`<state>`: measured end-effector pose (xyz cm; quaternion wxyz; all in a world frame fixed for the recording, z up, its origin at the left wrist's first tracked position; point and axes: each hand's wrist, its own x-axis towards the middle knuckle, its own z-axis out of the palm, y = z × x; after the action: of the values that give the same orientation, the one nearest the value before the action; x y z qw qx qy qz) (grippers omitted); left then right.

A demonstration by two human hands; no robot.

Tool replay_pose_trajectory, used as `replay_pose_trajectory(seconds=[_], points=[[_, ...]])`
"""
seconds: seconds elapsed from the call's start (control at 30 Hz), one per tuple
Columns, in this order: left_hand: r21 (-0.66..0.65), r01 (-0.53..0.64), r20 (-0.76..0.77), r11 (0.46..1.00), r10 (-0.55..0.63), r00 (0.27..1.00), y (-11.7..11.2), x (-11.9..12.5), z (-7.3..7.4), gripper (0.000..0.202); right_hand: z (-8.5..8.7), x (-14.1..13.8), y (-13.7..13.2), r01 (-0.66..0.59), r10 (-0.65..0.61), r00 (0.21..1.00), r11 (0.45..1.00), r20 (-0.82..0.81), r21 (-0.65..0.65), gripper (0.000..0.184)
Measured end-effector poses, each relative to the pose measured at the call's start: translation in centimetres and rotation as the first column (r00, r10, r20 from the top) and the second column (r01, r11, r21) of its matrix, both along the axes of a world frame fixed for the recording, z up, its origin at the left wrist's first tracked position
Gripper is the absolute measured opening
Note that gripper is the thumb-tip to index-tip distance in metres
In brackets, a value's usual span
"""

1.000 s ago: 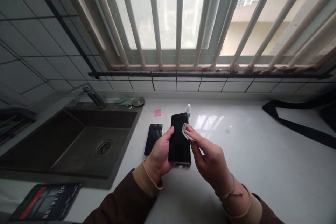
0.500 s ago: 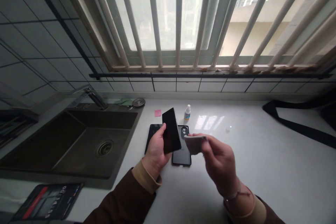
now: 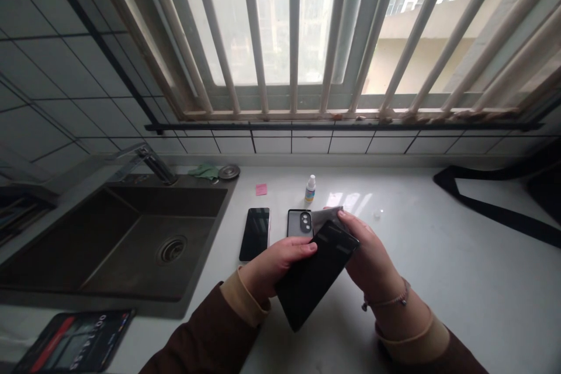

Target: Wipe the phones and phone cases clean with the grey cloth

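Over the white counter (image 3: 460, 280), a black smartphone (image 3: 313, 277) gripped between left hand (image 3: 276, 269) and right hand (image 3: 372, 254).

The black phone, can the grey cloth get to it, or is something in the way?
Nothing visible is in the way. The grey cloth, pinched in the right hand, sits right at the far edge of the black phone and partly behind it. The left hand grips the phone's near side.
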<state>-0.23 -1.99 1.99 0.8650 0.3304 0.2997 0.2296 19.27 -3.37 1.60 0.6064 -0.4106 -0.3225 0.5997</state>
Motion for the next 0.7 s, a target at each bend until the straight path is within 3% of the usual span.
replay_pose_trajectory(seconds=[0.13, 0.3, 0.47, 0.7], points=[[-0.014, -0.015, 0.036, 1.000, 0.016, 0.999, 0.2, 0.1, 0.0, 0.029, 0.3, -0.2, -0.2, 0.047, -0.048, 0.999, 0.998, 0.012, 0.034, 0.033], [-0.012, -0.036, 0.040, 0.999, 0.037, 0.999, 0.4, 0.1, -0.1, 0.026, -0.7, -0.1, 0.0, 0.124, -0.138, 0.985, 0.984, 0.101, 0.131, 0.032], [-0.007, -0.037, 0.034, 0.999, 0.038, 0.999, 0.5, 0.0, -0.2, 0.026, -1.4, 0.0, -0.1, 0.133, -0.152, 0.980, 0.980, 0.125, 0.149, 0.034], [-0.115, -0.212, -0.004, 0.970, 0.213, 0.977, 0.8, 0.1, -0.2, 0.017, -1.4, 0.2, -0.1, 0.209, -0.240, 0.961, 0.955, 0.135, 0.210, 0.033]])
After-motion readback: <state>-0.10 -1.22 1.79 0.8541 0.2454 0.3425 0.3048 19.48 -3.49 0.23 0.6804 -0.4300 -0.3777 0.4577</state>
